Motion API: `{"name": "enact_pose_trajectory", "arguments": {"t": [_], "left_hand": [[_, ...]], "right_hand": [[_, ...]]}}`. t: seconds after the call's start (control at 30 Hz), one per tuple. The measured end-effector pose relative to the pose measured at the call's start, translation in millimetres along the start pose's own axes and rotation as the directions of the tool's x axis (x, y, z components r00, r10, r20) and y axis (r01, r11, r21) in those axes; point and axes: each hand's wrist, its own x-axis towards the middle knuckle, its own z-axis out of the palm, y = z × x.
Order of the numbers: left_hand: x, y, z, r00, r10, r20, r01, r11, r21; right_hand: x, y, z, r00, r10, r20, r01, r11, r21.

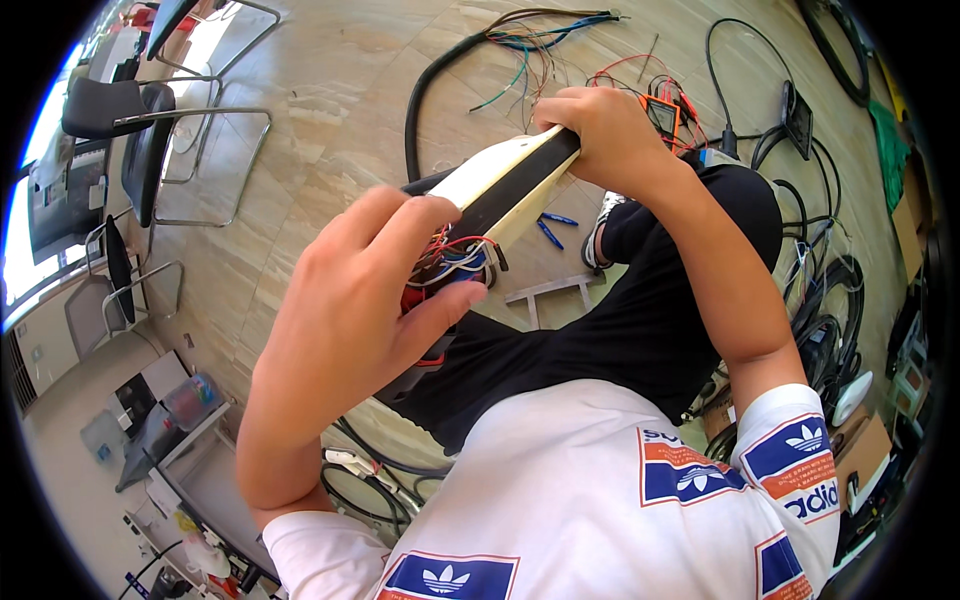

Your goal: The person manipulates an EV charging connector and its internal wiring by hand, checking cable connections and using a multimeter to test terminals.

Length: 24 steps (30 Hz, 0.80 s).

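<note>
Black chairs [148, 160] stood at far left. The left hand [350, 265] curled round the near end of a cream-and-black casing [512, 192] raised over the floor [330, 65], by a tangle of coloured wires [463, 258], while the right hand [612, 138] gripped its far end; an orange meter [662, 117] sat beyond, to the right.

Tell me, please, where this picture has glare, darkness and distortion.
Head view: glare whitens the far left edge, beyond the black armchair; head view: the corners are black, and straight edges bow toward the fisheye rim; head view: the cream-and-black casing looks paler on its upper side than on its lower.
</note>
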Motion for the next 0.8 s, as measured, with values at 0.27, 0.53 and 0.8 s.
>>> {"name": "enact_pose_trajectory", "arguments": {"t": [0.27, 0.53, 0.8], "left_hand": [[2.0, 8.2, 16.4, 0.992, 0.107, -0.073, -0.074, 0.931, 0.357], [-5.5, -2.7, 18.0, 0.986, 0.129, -0.101, -0.105, 0.970, 0.218], [-6.8, 2.3, 8.2, 0.996, -0.016, -0.084, 0.020, 0.998, 0.051]], "right_hand": [[-0.9, -3.5, 2.2, 0.998, 0.057, 0.014, -0.056, 0.998, -0.018], [-1.3, 1.0, 5.2, 0.999, 0.039, 0.021, -0.039, 0.999, 0.003], [-2.2, 3.6, 7.5, 0.999, 0.050, 0.007, -0.050, 0.998, -0.024]]}}
